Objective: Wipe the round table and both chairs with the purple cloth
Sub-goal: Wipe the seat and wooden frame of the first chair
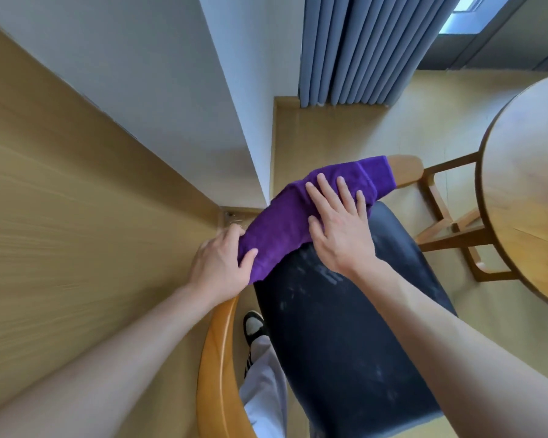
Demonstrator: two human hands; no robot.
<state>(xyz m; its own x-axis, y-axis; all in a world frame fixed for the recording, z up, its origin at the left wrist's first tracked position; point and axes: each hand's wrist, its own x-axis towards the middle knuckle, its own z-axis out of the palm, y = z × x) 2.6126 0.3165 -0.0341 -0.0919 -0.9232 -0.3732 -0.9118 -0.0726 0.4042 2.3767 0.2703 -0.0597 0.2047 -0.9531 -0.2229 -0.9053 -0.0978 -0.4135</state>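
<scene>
Fingers [325, 188] of the right hand [340, 222] lie straight, pressing the purple terry cloth [285, 222] onto the curved wooden chair back [217, 358]; the left hand [220, 263] pinches the cloth's near end. This looks like the chair-wiping step. Next, probably slide along the rail towards the round wooden surface [529, 184].

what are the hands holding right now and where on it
The left hand grips the purple cloth at its near end; the right hand presses flat on its middle.

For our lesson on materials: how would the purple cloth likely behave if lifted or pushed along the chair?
The purple cloth drapes over the chair, so it is probably floppy and would sag when lifted. It looks like light terry. Under the flat right hand it should slide, though it may bunch.
</scene>
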